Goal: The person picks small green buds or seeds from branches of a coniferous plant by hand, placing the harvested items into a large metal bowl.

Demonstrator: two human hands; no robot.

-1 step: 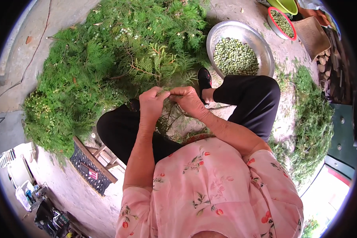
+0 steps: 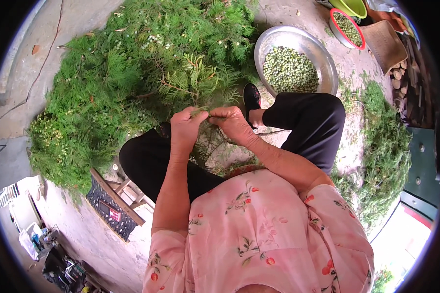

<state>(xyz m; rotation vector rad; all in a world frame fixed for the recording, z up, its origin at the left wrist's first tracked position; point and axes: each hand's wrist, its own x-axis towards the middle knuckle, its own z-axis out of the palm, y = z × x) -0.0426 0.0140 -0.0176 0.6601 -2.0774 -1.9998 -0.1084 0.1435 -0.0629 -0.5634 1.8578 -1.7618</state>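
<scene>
My left hand [image 2: 186, 128] and my right hand [image 2: 232, 122] meet in front of my knees, both pinching a small feathery green sprig [image 2: 204, 113] between their fingertips. Beyond the hands lies a large heap of green conifer-like branches [image 2: 132, 73] with small pale cones on them. To the right of the heap stands a wide metal bowl [image 2: 271, 41], partly filled with small green cones [image 2: 291, 71]. My black-trousered legs are bent, and a black shoe [image 2: 252, 97] rests beside the bowl.
A red-rimmed bowl [image 2: 333, 19] of green cones, a green bowl [image 2: 354, 6] and a woven basket [image 2: 384, 41] stand at the far right. A second pile of greenery [image 2: 386, 146] lies on my right. A low wooden stool with a dark crate [image 2: 113, 205] is at my left.
</scene>
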